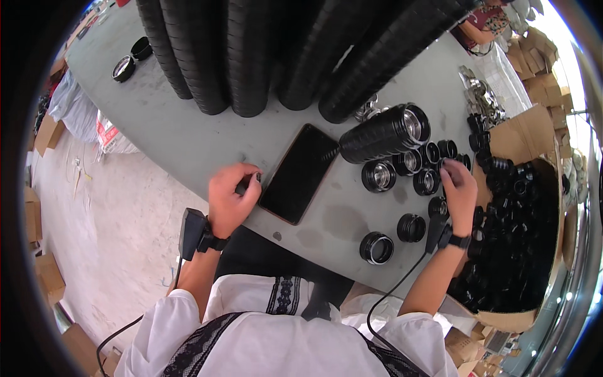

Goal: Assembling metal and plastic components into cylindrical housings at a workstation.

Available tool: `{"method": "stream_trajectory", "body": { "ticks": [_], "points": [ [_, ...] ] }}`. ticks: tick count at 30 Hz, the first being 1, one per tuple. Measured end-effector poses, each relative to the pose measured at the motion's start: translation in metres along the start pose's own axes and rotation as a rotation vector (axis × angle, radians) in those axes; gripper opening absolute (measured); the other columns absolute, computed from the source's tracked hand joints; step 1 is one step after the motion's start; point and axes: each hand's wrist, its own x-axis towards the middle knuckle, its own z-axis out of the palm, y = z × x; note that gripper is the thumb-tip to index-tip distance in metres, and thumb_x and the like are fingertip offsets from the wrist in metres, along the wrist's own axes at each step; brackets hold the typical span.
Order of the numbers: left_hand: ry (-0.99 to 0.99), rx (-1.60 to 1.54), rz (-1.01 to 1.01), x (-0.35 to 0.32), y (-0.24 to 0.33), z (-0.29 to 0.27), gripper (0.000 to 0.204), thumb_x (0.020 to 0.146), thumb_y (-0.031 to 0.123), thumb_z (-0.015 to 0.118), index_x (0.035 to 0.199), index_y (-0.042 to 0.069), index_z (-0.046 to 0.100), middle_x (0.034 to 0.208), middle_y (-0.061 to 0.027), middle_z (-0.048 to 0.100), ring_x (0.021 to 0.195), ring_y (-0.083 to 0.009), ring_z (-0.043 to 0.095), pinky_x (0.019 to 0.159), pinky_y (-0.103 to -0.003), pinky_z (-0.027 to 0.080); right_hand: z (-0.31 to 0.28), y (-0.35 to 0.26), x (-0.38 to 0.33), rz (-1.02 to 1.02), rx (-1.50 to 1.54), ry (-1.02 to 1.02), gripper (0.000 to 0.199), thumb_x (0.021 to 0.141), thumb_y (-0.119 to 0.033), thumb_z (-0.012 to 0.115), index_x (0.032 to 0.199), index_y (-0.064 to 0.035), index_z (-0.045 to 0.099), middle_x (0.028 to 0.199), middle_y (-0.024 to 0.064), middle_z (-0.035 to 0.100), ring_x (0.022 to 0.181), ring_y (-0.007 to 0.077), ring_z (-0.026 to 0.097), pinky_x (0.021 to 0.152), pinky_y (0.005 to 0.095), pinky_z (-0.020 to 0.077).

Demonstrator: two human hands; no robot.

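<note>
My left hand [233, 196] is closed beside the left edge of a black tablet or large phone [300, 174] on the grey table. Something dark shows between its thumb and fingers, too small to name. To the right, my right hand [460, 190] has its fingers bent together among short black ring-shaped fittings, several with shiny metal inside. Its fingertips are at a black ring [447, 149]; what they hold, if anything, is hidden. Left of that hand stand another ring fitting [379, 176] and, nearer me, an open black ring [377, 248]. A thick black ribbed tube [386, 134] lies behind them.
Long black ribbed hoses [248, 63] stand across the far side of the table [169, 141]. At right, a cardboard box [524, 135] holds many black rings. Metal clamps [480, 94] lie at far right, two rings [124, 68] at far left. Cables run from both wrist devices.
</note>
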Motion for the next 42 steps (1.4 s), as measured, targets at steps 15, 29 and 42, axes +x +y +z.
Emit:
{"method": "stream_trajectory", "body": {
  "ticks": [15,29,42],
  "points": [
    [0.022,-0.029,0.020,-0.002,0.000,-0.002,0.007,0.072,0.000,0.060,0.079,0.000,0.062,0.069,-0.0124,0.061,0.059,-0.0257,0.060,0.056,-0.032,0.046,0.095,-0.009,0.140,-0.177,0.070,-0.593,0.027,0.076,-0.005,0.065,0.102,-0.0027,0.061,0.093,0.0090,0.063,0.087,0.0157,0.059,0.080,0.0265,0.0468],
    [-0.038,-0.064,-0.042,-0.004,-0.001,-0.001,0.011,0.074,-0.001,0.059,0.084,-0.001,0.063,0.073,-0.0119,0.063,0.061,-0.0208,0.060,0.059,-0.028,0.047,0.000,0.063,0.050,0.142,0.315,0.025,0.020,0.083,-0.009,0.066,0.098,0.0025,0.060,0.082,0.0031,0.064,0.067,0.0049,0.056,0.056,0.0185,0.0429],
    [-0.009,-0.036,-0.026,-0.006,-0.003,0.000,0.010,0.076,-0.002,0.058,0.085,-0.002,0.062,0.071,-0.0114,0.063,0.060,-0.0195,0.059,0.060,-0.027,0.046,-0.012,0.081,0.005,0.249,0.257,-0.103,0.021,0.082,-0.008,0.064,0.099,0.0028,0.061,0.085,0.0051,0.065,0.067,0.0072,0.057,0.056,0.0203,0.0435]
  ]
}}
